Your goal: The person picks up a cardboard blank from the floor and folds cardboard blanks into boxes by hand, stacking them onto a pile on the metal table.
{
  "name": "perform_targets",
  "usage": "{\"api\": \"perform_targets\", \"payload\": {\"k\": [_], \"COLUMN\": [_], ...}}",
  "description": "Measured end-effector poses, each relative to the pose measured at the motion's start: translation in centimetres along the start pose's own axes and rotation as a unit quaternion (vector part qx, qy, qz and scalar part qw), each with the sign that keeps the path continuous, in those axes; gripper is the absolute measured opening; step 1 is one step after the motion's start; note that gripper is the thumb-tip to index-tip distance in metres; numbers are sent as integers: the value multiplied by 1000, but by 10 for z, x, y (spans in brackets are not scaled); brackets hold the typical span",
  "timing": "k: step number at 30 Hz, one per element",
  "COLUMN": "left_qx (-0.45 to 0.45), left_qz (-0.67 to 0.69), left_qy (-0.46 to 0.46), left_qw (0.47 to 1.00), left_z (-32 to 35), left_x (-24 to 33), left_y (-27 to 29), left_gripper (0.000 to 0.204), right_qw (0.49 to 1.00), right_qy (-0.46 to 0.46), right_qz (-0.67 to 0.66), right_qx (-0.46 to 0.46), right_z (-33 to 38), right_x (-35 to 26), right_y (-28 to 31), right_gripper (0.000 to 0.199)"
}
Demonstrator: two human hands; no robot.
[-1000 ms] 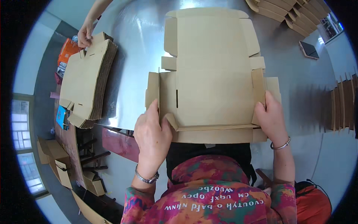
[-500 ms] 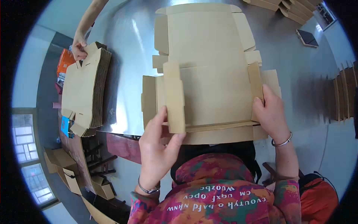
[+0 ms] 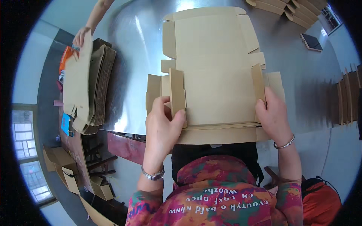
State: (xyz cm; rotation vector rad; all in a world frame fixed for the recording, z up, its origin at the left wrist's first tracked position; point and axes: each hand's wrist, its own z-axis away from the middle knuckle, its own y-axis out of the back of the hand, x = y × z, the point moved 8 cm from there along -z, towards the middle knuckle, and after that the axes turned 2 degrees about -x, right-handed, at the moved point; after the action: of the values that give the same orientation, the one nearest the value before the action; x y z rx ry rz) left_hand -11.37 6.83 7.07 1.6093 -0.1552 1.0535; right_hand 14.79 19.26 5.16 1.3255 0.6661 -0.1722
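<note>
Steel table [image 3: 143,56] edge underlies cardboard blank [image 3: 215,75]; both hands' fingers [image 3: 177,116] pinch its upright flaps

A flat brown cardboard box blank [image 3: 217,71] lies on the steel table, its side flaps raised. A stack of brown blanks [image 3: 90,84] sits at left. A dark tablet [image 3: 312,41] lies far right.

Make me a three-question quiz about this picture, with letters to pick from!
1. Where is the stack of flat cardboard? A the person's left, B the person's right, C on the floor.
2. What colour is the table? A red, B shiny grey, C green.
3. How does the side flap under the left hand stand? A flat, B raised, C torn off.

Answers: A, it lies at the left table edge; B, the top gleams like metal; B, the flap rises off the box blank.
</note>
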Motion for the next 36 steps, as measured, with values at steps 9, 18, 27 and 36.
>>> {"api": "perform_targets", "payload": {"k": [9, 18, 27, 36], "left_qx": [-18, -20, -44, -59], "left_qz": [-99, -113, -134, -68], "left_qy": [-96, -107, -90, -78], "left_qw": [990, 988, 986, 993], "left_z": [-18, 10, 20, 32], "left_x": [15, 17, 8, 11], "left_y": [-5, -18, -10, 6], "left_gripper": [12, 12, 13, 24], "right_qw": [995, 998, 923, 843], "right_qy": [88, 67, 90, 11], "right_qz": [-32, -15, -370, -538], "right_qx": [36, 0, 59, -21], "right_z": [6, 17, 29, -13], "right_x": [-12, -6, 1, -21], "right_y": [11, 17, 12, 16], "right_gripper": [27, 44, 47, 46]}}
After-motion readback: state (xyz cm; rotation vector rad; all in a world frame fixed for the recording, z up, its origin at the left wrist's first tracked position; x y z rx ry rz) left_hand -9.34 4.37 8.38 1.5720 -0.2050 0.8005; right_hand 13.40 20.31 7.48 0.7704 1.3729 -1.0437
